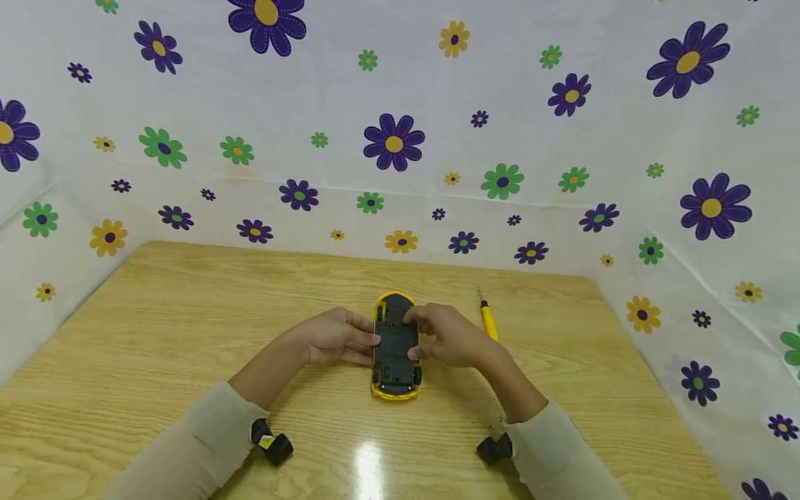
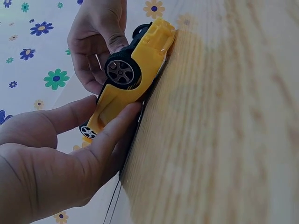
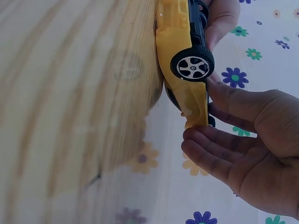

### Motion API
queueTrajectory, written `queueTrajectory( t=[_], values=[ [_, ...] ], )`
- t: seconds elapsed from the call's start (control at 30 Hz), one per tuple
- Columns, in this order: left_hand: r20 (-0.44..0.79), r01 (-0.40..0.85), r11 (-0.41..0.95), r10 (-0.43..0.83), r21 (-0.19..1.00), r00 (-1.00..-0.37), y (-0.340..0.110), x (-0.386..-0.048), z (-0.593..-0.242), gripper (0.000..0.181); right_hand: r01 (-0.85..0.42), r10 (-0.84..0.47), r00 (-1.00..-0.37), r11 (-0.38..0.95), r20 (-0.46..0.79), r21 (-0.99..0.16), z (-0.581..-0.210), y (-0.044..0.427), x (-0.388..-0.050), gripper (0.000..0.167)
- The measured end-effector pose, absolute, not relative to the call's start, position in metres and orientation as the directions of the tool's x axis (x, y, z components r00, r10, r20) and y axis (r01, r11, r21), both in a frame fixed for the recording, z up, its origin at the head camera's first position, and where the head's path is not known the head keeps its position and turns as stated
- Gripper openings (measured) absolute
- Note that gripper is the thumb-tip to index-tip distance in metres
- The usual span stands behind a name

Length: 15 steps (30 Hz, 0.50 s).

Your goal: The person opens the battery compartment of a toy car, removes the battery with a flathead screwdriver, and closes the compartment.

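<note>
A yellow toy car lies upside down on the wooden table, its black underside facing up. My left hand grips it from the left, thumb on the underside edge and fingers along the yellow side. From the right, my right hand holds the car, with its thumb and a bent finger on the black base. A wheel with a silver rim shows in the left wrist view. Another wheel faces the right wrist camera. My right fingers cover part of the car's far right side in the head view.
A screwdriver with a yellow handle lies just beyond my right hand, tip pointing away. The wooden table meets a white flowered cloth at the back and sides. Black wrist cameras hang below both sleeves.
</note>
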<state>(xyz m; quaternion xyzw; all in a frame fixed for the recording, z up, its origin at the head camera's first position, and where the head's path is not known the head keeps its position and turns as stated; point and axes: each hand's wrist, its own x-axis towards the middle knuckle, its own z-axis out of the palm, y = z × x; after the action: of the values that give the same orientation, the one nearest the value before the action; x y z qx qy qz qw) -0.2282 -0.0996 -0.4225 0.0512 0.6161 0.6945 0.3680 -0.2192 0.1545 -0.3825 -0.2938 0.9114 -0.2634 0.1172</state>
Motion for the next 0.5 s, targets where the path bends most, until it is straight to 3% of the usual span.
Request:
queueTrajectory(
  t=[0.5],
  values=[
    [-0.382, -0.455, 0.021, 0.579, 0.89, -0.72, -0.1007, -0.2277, -0.4221, 0.047, -0.486, -0.609, -0.791, 0.683, -0.057, -0.545, -0.3829, 0.1532, -0.2175, 0.045]
  ],
)
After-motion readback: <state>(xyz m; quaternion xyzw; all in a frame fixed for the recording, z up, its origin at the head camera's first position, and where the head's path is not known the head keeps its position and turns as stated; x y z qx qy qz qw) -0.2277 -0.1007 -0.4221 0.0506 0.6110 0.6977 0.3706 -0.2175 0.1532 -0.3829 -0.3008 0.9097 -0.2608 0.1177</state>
